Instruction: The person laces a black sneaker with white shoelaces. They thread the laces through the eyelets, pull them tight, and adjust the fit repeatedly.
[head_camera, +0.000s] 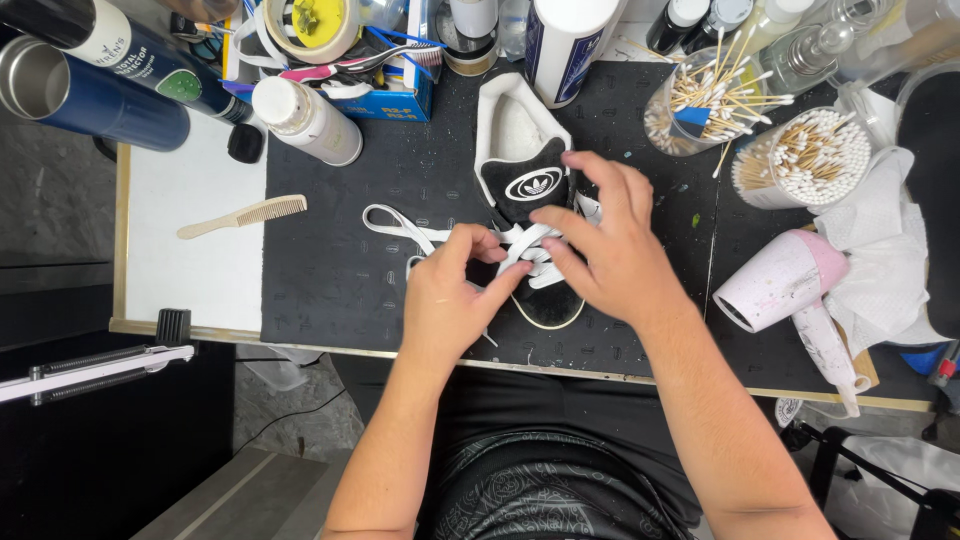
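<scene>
Black with white trim, the sneaker (527, 190) lies on the dark mat (350, 270) covering the surface, toe toward the person. Left hand (448, 300) fingers (478, 243) curl together, pinching the white lace (400, 225) just beside the sneaker's near end. Right hand (610, 245) fingers (560, 225) are spread over the sneaker's laced middle, tips touching the crossings. Beyond the sneaker stands a white cylinder can (565, 40) with a dark label; left of the sneaker lie a white bottle (305, 120) and blue cans (95, 95). Right of it stand cotton swab jars (800, 160) and a pink hair dryer (790, 285).
</scene>
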